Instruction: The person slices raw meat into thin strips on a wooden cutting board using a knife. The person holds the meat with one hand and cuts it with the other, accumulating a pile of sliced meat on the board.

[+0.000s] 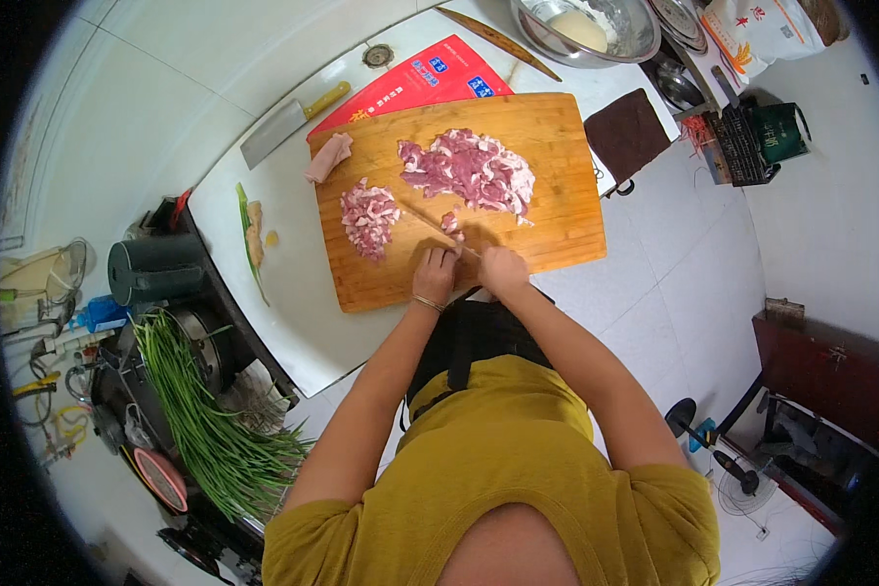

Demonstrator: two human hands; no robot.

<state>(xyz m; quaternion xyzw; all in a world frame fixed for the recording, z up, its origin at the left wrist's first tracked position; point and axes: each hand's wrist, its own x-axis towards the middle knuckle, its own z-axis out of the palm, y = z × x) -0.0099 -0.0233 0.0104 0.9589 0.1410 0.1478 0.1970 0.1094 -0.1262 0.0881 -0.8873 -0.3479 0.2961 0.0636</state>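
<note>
On the wooden cutting board [566, 195], my right hand [504, 272] is closed round the handle of a knife [426, 217]. Its thin blade points up and left across the board, edge down. Close beside the blade, my left hand [435, 275] has its fingers bent, pressing on a small piece of meat at the near edge. Small meat bits [449, 223] lie along the blade. Left of the knife is a heap of diced meat [369, 221]; beyond it, a larger pile of sliced meat [471, 174]. A pale pink slab [330, 158] rests at the board's far left corner.
A cleaver [279, 131] lies beyond the board, by a red sheet [410, 86]. Ginger [254, 232] and a green onion stalk lie left. A metal bowl [637, 39] with dough stands far right. Long green chives [200, 415] fill the lower left.
</note>
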